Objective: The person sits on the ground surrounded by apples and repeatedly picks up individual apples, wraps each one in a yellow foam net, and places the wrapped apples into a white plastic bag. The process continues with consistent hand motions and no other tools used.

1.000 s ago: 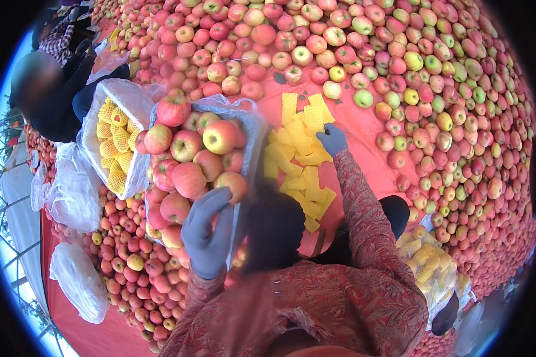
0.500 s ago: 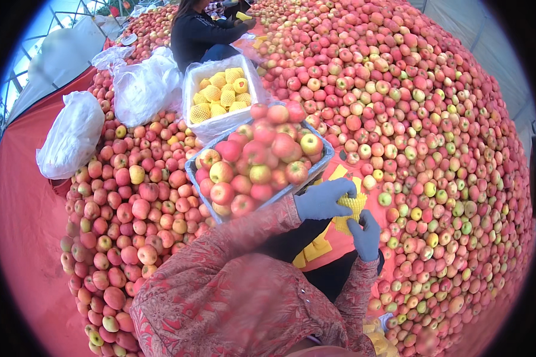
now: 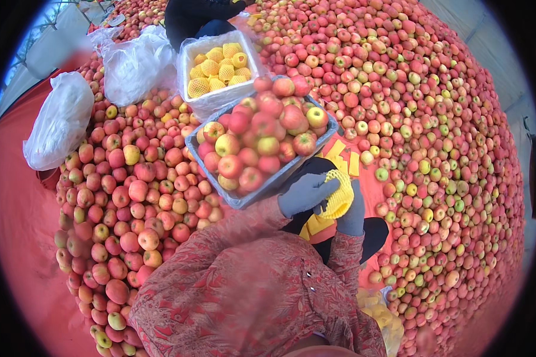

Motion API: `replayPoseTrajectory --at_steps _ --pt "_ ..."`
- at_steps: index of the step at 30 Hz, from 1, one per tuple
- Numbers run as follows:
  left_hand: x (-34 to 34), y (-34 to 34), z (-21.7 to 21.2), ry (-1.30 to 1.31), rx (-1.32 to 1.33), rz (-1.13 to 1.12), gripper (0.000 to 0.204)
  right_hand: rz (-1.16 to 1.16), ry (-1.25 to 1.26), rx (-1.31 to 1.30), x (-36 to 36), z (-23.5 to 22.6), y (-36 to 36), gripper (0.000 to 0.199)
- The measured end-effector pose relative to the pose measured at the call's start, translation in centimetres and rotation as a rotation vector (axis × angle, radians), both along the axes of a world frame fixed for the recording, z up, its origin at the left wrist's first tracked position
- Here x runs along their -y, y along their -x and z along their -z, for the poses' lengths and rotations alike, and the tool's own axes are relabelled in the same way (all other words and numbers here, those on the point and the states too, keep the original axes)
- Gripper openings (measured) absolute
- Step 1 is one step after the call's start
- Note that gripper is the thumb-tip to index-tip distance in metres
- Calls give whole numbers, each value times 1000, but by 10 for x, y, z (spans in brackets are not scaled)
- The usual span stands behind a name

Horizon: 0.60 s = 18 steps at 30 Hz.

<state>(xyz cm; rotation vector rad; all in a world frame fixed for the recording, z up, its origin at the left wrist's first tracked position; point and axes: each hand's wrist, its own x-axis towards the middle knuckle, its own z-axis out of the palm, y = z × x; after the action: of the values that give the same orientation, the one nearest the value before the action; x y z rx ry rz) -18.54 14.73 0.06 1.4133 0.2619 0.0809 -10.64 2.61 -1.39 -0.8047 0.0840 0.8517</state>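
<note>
A yellow foam net sleeve (image 3: 339,196) is between my gloved hands, over my lap. My left hand (image 3: 305,194), in a grey-blue glove, pinches its left side. My right hand (image 3: 352,213), gloved the same, grips it from the right, with its fingers partly behind the net. Whether an apple is inside the sleeve cannot be made out. Just beyond my left forearm stands a blue-grey crate (image 3: 233,200) heaped with loose red apples (image 3: 264,125). Flat yellow sleeves (image 3: 338,156) lie on the red sheet past my hands.
Behind the crate, a white plastic-lined box (image 3: 211,102) holds net-wrapped apples (image 3: 217,69). White plastic bags (image 3: 138,66) lie at the far left. Loose apples (image 3: 435,149) spread widely on both sides. Another person (image 3: 193,18) sits at the back. A bag of yellow sleeves (image 3: 382,315) is near my right side.
My hands have drawn closer together and slightly left. The net sleeve has turned and looks wider, with my right hand now partly behind it. The whole view has shifted a little.
</note>
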Motion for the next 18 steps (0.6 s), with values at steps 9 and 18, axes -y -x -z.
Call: replayPoseTrajectory --at_steps 9,18 --pt "-49 31 10 439 316 -291 26 -44 484 1225 -65 21 23 29" --pt "-86 92 39 458 171 137 46 -649 450 1270 -145 14 -23 46"
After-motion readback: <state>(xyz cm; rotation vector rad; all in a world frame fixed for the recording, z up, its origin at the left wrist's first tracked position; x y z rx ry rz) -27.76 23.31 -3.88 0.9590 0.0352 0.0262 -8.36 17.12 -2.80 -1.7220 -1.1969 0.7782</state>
